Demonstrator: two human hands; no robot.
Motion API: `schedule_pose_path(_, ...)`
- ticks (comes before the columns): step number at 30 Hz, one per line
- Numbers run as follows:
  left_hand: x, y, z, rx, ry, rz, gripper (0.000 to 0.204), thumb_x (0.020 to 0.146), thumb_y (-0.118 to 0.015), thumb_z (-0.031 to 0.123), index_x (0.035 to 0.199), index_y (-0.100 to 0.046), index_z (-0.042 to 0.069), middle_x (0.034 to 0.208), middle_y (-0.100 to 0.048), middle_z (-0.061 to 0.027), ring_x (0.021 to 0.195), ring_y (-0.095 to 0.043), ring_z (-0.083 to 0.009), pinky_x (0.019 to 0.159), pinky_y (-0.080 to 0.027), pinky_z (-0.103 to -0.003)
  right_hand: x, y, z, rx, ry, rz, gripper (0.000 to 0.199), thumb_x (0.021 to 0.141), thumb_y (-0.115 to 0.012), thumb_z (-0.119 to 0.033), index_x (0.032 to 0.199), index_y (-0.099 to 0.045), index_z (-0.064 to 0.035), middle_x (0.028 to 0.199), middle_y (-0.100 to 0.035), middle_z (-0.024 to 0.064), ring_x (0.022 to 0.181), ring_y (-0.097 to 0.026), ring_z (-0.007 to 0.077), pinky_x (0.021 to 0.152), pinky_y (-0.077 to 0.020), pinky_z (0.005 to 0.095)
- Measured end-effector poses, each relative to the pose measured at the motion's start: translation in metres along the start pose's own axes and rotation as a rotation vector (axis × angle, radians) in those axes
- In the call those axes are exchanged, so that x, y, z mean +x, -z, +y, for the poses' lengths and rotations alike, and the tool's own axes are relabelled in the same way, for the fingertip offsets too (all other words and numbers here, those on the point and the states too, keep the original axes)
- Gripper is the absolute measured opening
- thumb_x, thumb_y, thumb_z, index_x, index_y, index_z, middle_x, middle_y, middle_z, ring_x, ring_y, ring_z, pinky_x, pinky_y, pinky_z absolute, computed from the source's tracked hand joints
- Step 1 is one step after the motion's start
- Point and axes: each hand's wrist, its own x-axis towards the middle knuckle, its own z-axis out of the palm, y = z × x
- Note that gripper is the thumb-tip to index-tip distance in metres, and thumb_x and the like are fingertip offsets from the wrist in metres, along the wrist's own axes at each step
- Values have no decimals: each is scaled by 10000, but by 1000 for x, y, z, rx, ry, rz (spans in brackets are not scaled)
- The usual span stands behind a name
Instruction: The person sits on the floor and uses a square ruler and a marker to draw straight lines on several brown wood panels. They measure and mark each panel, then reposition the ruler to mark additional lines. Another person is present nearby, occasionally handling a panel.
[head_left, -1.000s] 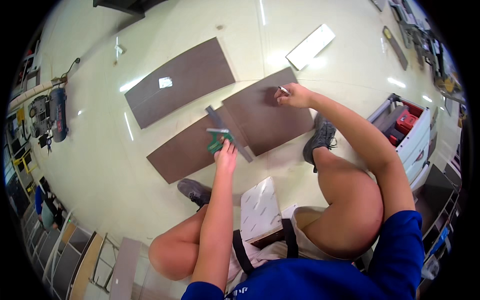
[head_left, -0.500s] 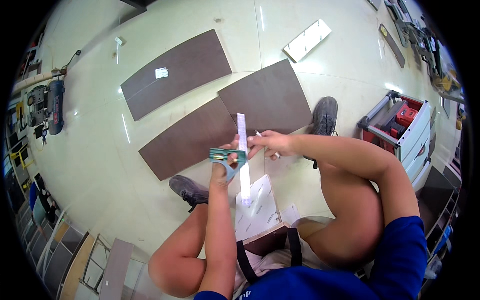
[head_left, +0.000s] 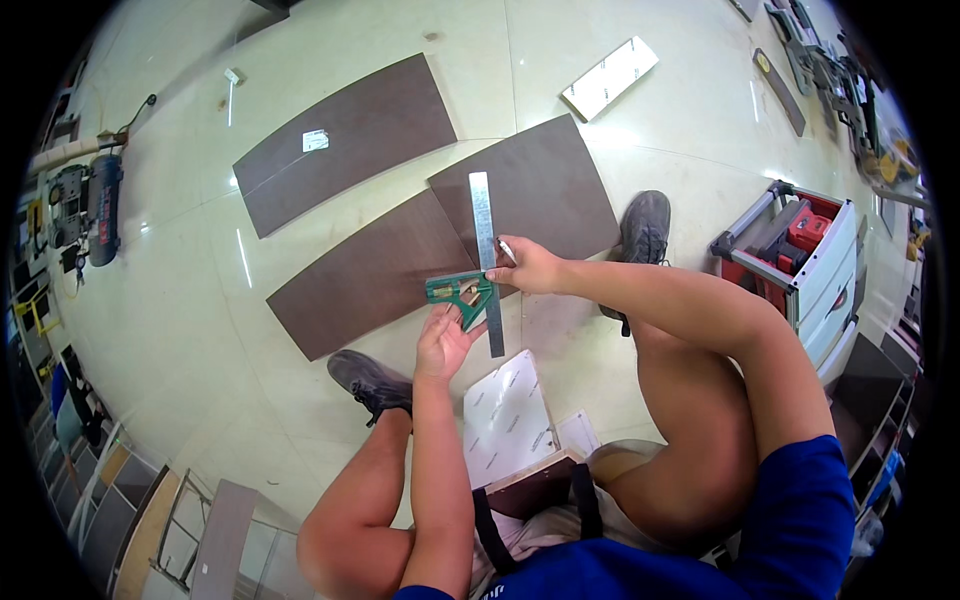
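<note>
My left hand (head_left: 445,345) grips the green head (head_left: 438,290) of a combination square from below, fingers closed round its lower part. The square's steel rule (head_left: 482,212) points away from me, above the brown boards. My right hand (head_left: 532,268) is closed, its fingertips against the rule where it meets the head. A slim white pen (head_left: 507,250) is tucked between the right fingers. Below the rule, a board in white printed film (head_left: 505,405) leans near my lap, by a brown panel edge (head_left: 530,487).
Brown curved boards (head_left: 345,150) lie on the pale tiled floor ahead, with a white-wrapped block (head_left: 610,78) beyond them. A tool cart (head_left: 790,250) holding red and black tools stands at the right. A dark compressor-like tank (head_left: 105,210) is at far left.
The square has moved away from me and turned, and its rule reaches farther beyond the head. My right hand has come down to the joint of rule and head.
</note>
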Motion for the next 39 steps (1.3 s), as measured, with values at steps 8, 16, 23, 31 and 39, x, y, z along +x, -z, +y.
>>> schedule_pose_path(8, 12, 88, -68, 317, 14, 431, 90, 1001, -635, 173, 1067, -638, 113, 1072, -674, -16, 1012, -639, -162, 883, -556, -421, 18, 11, 59, -512, 168, -86, 300, 884, -686, -189, 1142, -628, -49, 960, -698, 109, 799, -697, 211, 583, -568, 339)
schedule_pose_path(16, 11, 118, -77, 318, 37, 484, 71, 1010, -620, 182, 1069, -649, 155, 1074, -670, 20, 1018, -632, -150, 893, -544, -413, 7, 44, 41, -333, -188, -70, 383, 900, -704, -275, 1196, -627, -44, 1018, -704, 103, 810, -689, 190, 568, -591, 337)
schedule_pose_path(23, 30, 55, -83, 353, 5, 332, 219, 997, -641, 151, 1203, -644, 79, 1107, -663, -39, 994, -639, -142, 831, -575, -370, -2, 23, 31, -162, -94, 11, 320, 939, -714, -334, 1002, -656, -26, 802, -660, 43, 652, -611, 119, 506, -503, 298)
schedule_pose_path(31, 48, 27, -104, 488, -96, 398, 235, 998, -653, 231, 1174, -636, 76, 1083, -674, -30, 960, -649, -144, 805, -555, -363, -15, 32, 30, -68, -70, 89, 334, 939, -722, -284, 714, -575, -86, 622, -547, -9, 543, -505, 90, 482, -422, 290)
schedule_pose_path(39, 43, 23, -100, 470, -108, 492, 197, 993, -657, 219, 1122, -607, 79, 1068, -674, -50, 930, -676, -185, 797, -579, -390, -10, 17, 32, -61, -47, 94, 381, 934, -729, -327, 686, -594, -72, 598, -551, 8, 540, -510, 104, 495, -427, 308)
